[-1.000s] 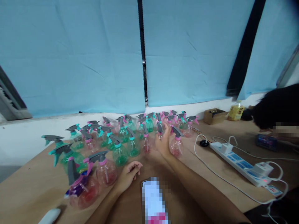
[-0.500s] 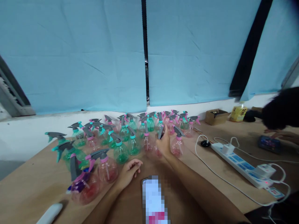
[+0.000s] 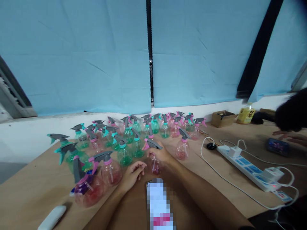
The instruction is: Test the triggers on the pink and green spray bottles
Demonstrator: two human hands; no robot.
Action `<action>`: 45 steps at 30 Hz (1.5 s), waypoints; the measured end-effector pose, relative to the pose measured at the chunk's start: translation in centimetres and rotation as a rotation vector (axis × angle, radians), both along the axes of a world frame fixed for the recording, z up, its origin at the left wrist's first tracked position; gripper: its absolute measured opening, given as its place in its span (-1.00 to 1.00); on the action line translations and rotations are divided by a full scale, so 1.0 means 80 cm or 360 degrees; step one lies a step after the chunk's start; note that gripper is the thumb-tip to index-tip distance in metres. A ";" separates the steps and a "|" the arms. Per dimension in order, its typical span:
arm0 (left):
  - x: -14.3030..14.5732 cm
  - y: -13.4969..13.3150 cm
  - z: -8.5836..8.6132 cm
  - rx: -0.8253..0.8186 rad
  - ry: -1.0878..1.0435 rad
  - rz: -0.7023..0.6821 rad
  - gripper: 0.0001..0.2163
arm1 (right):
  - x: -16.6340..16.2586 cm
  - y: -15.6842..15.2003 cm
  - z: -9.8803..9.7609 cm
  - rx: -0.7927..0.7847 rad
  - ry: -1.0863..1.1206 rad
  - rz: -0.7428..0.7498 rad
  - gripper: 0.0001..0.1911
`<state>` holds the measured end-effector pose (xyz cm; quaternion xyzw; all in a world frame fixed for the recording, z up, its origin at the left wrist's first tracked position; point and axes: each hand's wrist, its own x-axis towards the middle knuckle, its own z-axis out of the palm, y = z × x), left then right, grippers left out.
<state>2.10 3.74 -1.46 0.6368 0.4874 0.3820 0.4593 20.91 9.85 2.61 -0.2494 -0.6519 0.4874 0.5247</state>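
My right hand point(image 3: 163, 157) is closed round the neck of a pink spray bottle point(image 3: 154, 164) with a grey trigger head, holding it just in front of a crowd of several pink and green spray bottles point(image 3: 134, 134) on the wooden table point(image 3: 216, 179). Just left of that bottle, my left hand point(image 3: 133, 174) rests on the table with its fingers loosely curled and nothing in them. A phone point(image 3: 159, 204) lies flat between my forearms.
A white power strip point(image 3: 249, 167) with plugs and white cables lies at the right. A small cardboard box point(image 3: 223, 118) and a yellow bottle point(image 3: 245, 114) stand at the back right. Another person's hand point(image 3: 290, 136) rests by a second phone point(image 3: 277, 146). A white object point(image 3: 51, 217) lies front left.
My right hand reached into the bottles, closed on a pink one and pulled it toward me, next to my left hand. The left hand stayed put.
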 end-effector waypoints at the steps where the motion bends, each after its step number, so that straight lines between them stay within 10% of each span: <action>1: 0.000 0.000 0.000 0.0004 0.0001 -0.0001 -0.63 | 0.000 0.002 0.001 -0.0028 0.0050 -0.0003 -0.80; 45: -0.004 0.001 -0.012 0.0082 0.0028 -0.0104 -0.65 | -0.012 0.014 -0.001 -0.0068 0.0086 -0.0004 -0.82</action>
